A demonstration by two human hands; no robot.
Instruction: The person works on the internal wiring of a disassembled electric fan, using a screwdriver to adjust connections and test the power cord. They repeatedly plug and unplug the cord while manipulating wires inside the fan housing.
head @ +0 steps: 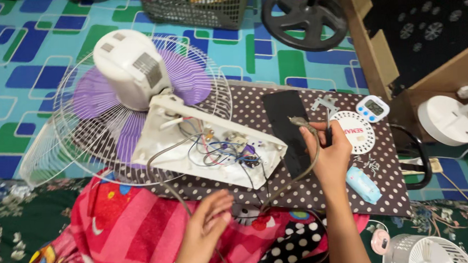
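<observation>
Hands [328, 153] grip grey cable [313, 159] beside round white label [354, 132].

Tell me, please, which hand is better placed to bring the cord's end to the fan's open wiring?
Probably the right hand: it holds the grey cord near its end, beside the wiring compartment. The left hand grips lower.

Small white digital timer [373, 108] with grey screen at far right of dotted mat [301, 189]; round white label [356, 132], red print, just beside; light-blue packet [363, 185] nearer.
</observation>
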